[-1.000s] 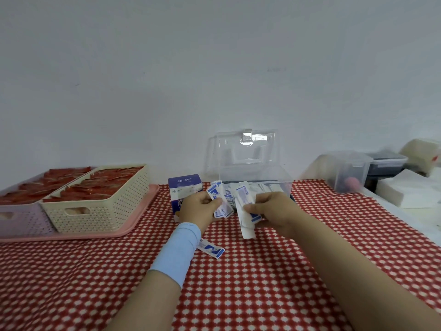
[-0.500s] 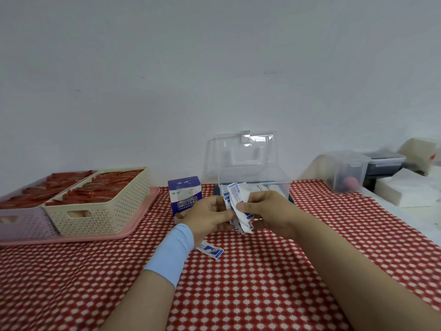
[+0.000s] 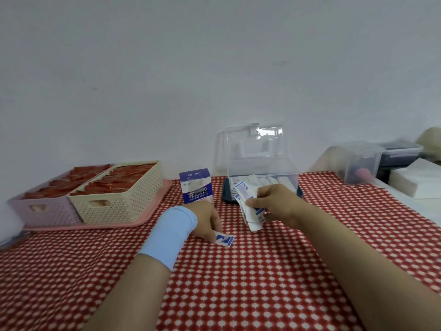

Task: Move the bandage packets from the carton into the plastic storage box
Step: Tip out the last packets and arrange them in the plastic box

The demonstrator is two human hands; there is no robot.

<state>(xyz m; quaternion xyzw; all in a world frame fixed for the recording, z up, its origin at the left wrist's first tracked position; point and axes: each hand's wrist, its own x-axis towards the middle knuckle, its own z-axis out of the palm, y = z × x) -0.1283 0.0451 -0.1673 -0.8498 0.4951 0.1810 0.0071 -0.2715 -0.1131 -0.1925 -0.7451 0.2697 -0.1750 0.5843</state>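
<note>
Her right hand (image 3: 274, 206) grips a sheaf of bandage packets (image 3: 247, 199) just in front of the plastic storage box (image 3: 262, 167), whose lid is up. The left hand (image 3: 205, 220) pinches a loose packet (image 3: 224, 240) on the checked cloth (image 3: 262, 271). More packets seem to lie inside the box. The carton (image 3: 196, 187) stands upright, left of it.

Bg: plain white wall (image 3: 214, 56), red-checked tablecloth (image 3: 250, 283) in front, even light.
</note>
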